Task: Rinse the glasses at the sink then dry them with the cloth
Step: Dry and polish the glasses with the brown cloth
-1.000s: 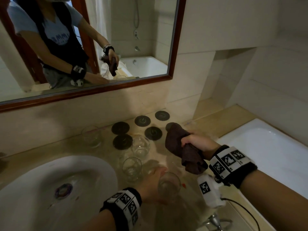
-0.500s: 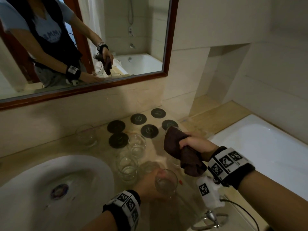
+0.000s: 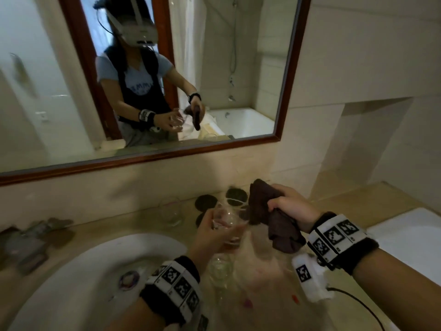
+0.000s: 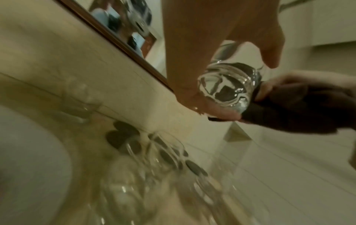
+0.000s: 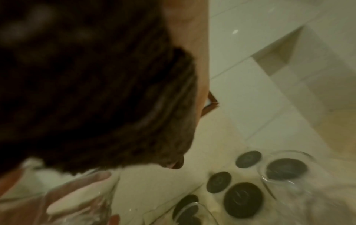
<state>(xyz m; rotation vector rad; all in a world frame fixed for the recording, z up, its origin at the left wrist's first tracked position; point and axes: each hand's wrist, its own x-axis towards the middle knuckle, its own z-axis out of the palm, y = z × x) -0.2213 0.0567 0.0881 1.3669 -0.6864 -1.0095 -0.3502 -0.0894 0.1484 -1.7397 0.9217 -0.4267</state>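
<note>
Left hand (image 3: 210, 231) grip wraps the glass (image 3: 225, 219) — right hand (image 3: 290, 205) clutches the cloth (image 3: 269, 213).

- A bathroom, in a home or hotel.
- A white sink (image 3: 78, 266) is set in a beige stone counter (image 3: 133, 225).
- A wood-framed mirror (image 3: 152, 158) hangs above.
- A white bathtub (image 3: 410, 237) stands alongside, among tiled walls (image 3: 358, 68).

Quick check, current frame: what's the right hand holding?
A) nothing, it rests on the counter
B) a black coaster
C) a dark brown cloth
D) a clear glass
C: the right hand grips a bunched dark brown cloth raised beside the clear glass, which the left hand holds above the counter.
</note>
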